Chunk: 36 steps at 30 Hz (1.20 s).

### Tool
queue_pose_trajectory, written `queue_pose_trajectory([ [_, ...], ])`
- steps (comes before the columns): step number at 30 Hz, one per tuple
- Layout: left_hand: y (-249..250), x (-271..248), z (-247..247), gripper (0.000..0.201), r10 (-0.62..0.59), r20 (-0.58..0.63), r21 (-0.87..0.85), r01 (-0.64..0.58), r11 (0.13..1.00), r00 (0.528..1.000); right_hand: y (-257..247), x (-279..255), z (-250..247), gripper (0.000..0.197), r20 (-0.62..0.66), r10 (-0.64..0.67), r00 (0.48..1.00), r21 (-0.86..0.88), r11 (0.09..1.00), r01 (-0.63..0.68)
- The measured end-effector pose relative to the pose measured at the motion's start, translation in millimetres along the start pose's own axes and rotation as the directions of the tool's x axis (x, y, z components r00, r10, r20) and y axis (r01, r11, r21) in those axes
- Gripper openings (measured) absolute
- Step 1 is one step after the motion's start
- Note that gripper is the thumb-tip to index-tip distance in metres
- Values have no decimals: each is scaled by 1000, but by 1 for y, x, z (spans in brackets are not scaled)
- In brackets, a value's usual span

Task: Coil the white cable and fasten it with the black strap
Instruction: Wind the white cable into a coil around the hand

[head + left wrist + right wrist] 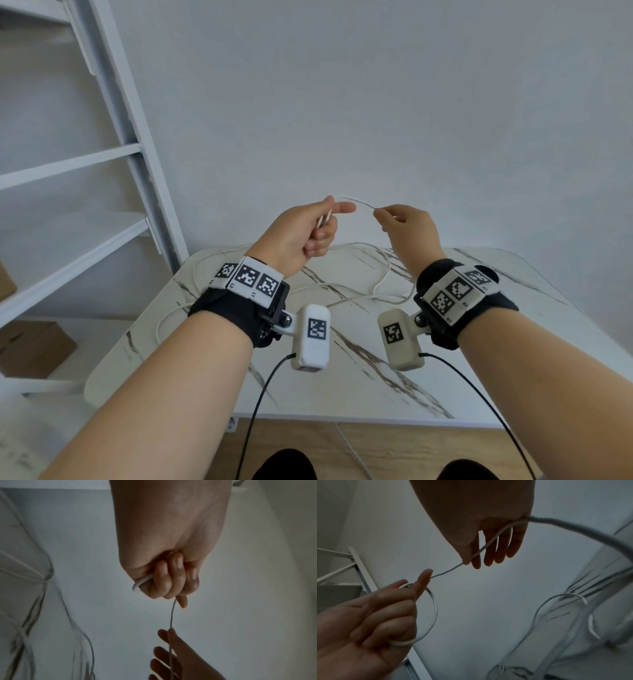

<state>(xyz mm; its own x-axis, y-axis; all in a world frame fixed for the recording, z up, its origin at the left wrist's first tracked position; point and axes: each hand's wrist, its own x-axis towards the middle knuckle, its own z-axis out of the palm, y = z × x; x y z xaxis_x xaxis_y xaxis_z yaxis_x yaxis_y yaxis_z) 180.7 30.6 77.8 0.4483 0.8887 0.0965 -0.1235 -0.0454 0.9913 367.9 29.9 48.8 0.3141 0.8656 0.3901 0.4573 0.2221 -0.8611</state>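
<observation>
The white cable [363,204] arches in the air between my two hands, above the far edge of the marble table [462,359]. My left hand [320,224] grips a small loop of it in curled fingers, seen in the left wrist view as a bend [139,583] sticking out of the fist [169,582]. My right hand [385,216] pinches the cable between thumb and forefinger [467,561], the other fingers hanging straight. In the right wrist view the loop [435,612] hangs from my left hand [385,608]. The slack [383,284] lies in loose curves on the table. No black strap is visible.
A white shelf unit [85,161] stands to the left of the table, with cardboard boxes [34,346] on its lowest shelf. A plain white wall [376,102] is right behind the table. Black leads [260,394] hang from my wrist cameras over the table's near edge.
</observation>
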Motion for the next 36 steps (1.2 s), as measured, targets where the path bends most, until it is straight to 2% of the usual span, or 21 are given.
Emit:
queue_pose_trajectory([
  [5,-1,3,0,39,29,-39,-304,-40,952,999,5,-7,9,23,50,71,996,75,994,-74],
  [7,0,3,2,39,26,-54,-395,-45,918,998,7,-11,12,24,125,124,984,52,990,-131],
  [9,0,4,5,39,15,-80,-465,-50,884,997,7,-17,16,24,254,170,952,-18,985,-171],
  [13,3,7,11,37,15,-141,-536,-90,839,990,2,-33,25,23,474,184,861,-153,980,-125],
  [17,5,12,9,31,1,-229,-512,-121,851,973,-4,-38,26,17,554,145,819,-204,978,-35],
  [22,3,16,-1,12,23,-371,-397,-181,900,928,-14,-38,16,14,644,116,756,-218,975,37],
  [24,2,17,-4,12,53,-437,-343,-221,913,898,-17,-40,13,13,668,112,736,-223,973,55],
  [26,0,19,-7,24,120,-502,-151,-223,963,856,-20,-41,11,12,680,104,726,-225,972,71],
  [28,-1,19,-9,42,204,-518,120,-166,979,831,-23,-43,10,12,682,88,726,-210,974,80],
  [31,-3,17,-12,52,262,-486,385,-66,921,834,-28,-41,9,11,665,61,744,-154,986,57],
  [36,-12,19,-15,52,268,-398,646,60,761,878,-38,-33,6,13,567,-10,824,-83,994,69],
])
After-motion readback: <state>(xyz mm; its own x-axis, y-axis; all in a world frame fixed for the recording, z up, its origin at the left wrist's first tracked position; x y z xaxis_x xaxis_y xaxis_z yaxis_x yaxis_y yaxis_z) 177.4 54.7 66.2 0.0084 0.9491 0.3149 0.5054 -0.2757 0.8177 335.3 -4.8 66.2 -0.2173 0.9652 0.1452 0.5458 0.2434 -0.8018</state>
